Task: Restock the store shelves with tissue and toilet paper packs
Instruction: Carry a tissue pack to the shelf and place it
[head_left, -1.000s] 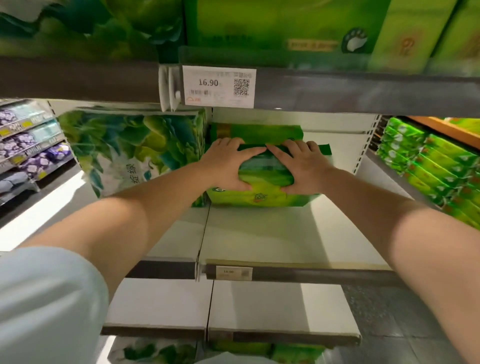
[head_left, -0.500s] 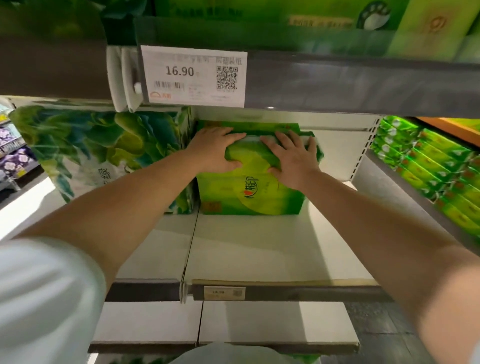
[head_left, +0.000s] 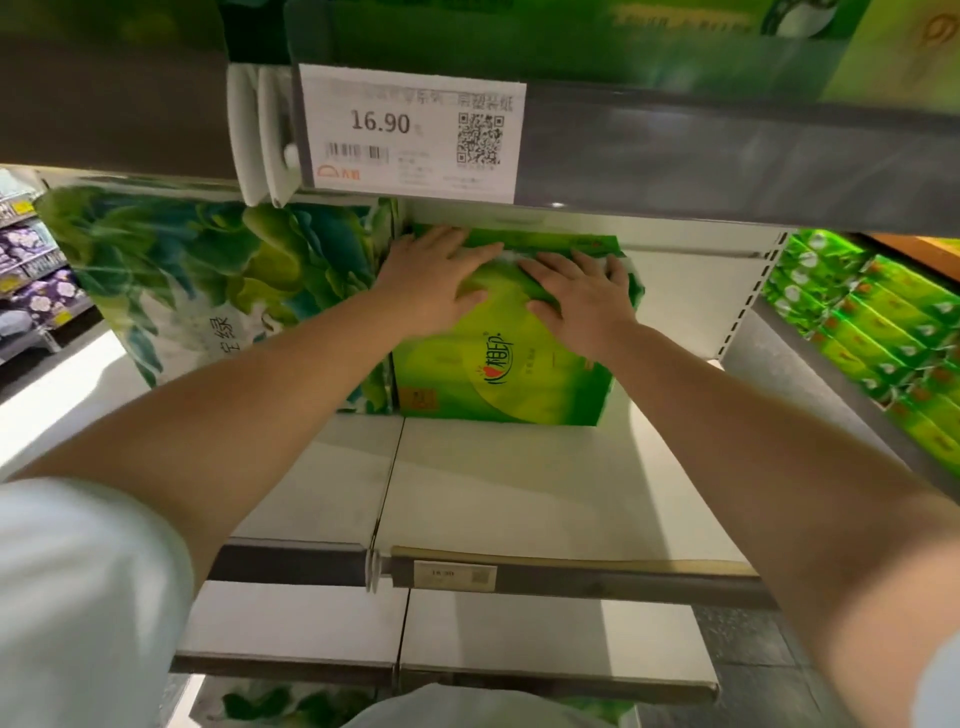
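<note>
At the back of the middle shelf (head_left: 519, 499): green tissue pack (head_left: 498, 364) stands upright, printed front facing out, long side running left to right.
Left hand (head_left: 431, 283): fingers spread flat, pressing the pack's upper front.
Right hand (head_left: 582, 296): fingers spread flat, pressing beside the left.
Edges: pack's left side touches the leaf-print pack (head_left: 218, 280); the price tag (head_left: 413, 132) hangs on the rail above.
Open room: bare shelf in front and to the pack's right.

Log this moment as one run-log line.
step: seating pack on shelf | left hand: flat on green tissue pack | right hand: flat on same pack | shelf: bare in front | neighbour: leaf-print pack at left
</note>
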